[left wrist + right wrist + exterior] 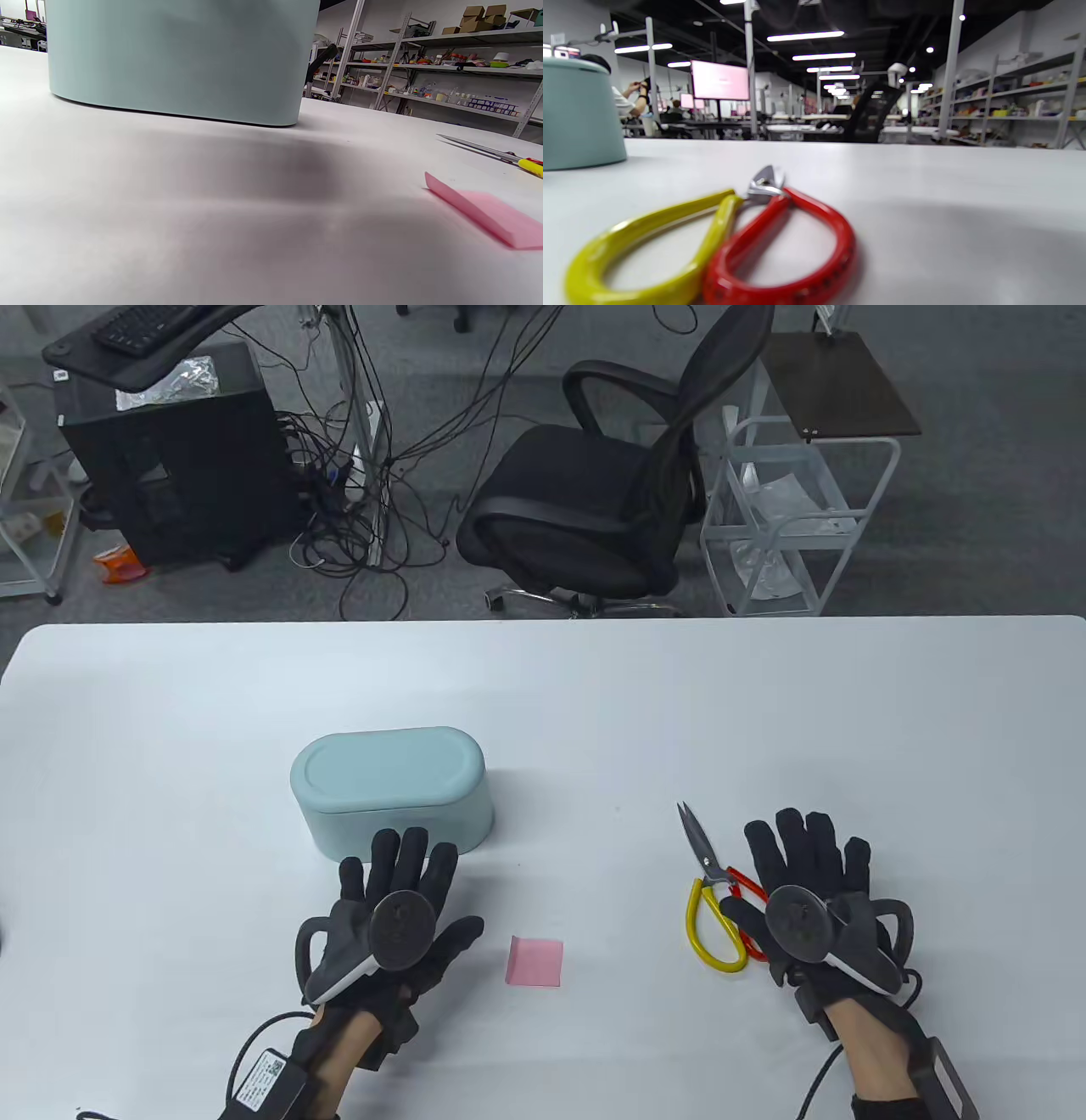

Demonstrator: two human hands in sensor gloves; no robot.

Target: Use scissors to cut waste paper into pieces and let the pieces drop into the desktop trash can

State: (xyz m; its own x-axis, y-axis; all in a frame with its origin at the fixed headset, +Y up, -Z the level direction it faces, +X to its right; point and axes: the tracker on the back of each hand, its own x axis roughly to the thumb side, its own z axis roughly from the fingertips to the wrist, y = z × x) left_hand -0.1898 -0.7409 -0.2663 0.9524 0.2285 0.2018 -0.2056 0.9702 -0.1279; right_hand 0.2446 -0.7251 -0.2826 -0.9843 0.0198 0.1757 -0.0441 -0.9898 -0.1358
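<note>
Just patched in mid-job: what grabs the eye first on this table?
The pale teal oval trash can, lid closed, stands left of centre, just beyond the open left hand. A small pink paper square lies between the hands; the yellow-and-red-handled scissors lie flat beside the open right hand.

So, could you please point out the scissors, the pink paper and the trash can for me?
scissors [711, 909]: table view, on the yellow handle loop.
pink paper [534, 961]: table view, middle of the sheet.
trash can [386, 768]: table view, middle of its closed lid.
</note>
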